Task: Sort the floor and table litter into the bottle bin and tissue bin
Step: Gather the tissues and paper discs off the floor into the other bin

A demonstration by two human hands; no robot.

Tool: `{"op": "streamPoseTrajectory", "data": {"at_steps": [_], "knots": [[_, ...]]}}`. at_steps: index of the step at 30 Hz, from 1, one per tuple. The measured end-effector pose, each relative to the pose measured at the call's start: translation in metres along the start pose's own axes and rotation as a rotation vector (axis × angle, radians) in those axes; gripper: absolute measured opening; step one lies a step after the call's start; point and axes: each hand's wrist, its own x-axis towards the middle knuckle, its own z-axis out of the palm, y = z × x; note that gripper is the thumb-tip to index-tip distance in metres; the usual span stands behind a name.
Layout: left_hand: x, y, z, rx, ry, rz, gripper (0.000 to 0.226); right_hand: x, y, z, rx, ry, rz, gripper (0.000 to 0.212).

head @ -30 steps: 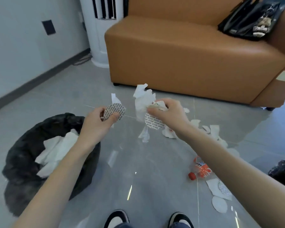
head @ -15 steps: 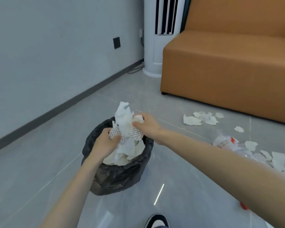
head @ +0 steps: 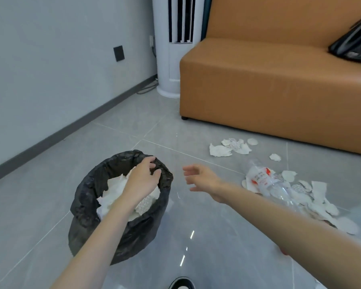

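Observation:
A bin lined with a black bag [head: 92,222] stands on the floor at lower left, holding white tissues [head: 115,189]. My left hand [head: 143,180] hovers over the bin's mouth, fingers apart and empty. My right hand [head: 202,179] is just right of the bin above the floor, also empty with fingers spread. A clear plastic bottle with a red-and-white label [head: 265,180] lies on the floor to the right among several torn tissue pieces [head: 317,197]. More tissue scraps [head: 229,148] lie near the sofa's foot.
An orange sofa [head: 269,88] fills the upper right, with a black bag [head: 354,44] on its seat. A white tower fan [head: 173,46] stands by the grey wall. My shoe tip [head: 181,283] shows at the bottom edge.
Both hands carried tissue pieces to the bin and let them go into it. The right hand has moved off to the bin's right side, empty.

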Motion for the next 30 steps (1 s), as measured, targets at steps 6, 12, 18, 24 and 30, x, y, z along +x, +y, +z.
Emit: {"op": "streamPoseTrajectory", "data": {"at_steps": [6, 12, 18, 24, 30], "knots": [[0.025, 0.06, 0.062, 0.034, -0.149, 0.13, 0.038, -0.021, 0.065, -0.086, 0.169, 0.256, 0.209, 0.029], [0.032, 0.111, 0.156, 0.044, -0.36, 0.228, 0.032, -0.065, 0.174, -0.17, -0.09, 0.584, 0.392, 0.033], [0.021, 0.127, 0.243, 0.214, -0.601, 0.349, 0.031, -0.113, 0.277, -0.2, -0.227, 0.639, 0.7, 0.044], [0.012, 0.121, 0.313, 0.269, -0.772, 0.329, 0.04, -0.124, 0.341, -0.195, -0.263, 0.484, 0.883, 0.073], [-0.013, 0.091, 0.378, 0.301, -0.906, 0.279, 0.07, -0.133, 0.372, -0.183, -0.355, 0.595, 0.676, 0.068]]}}
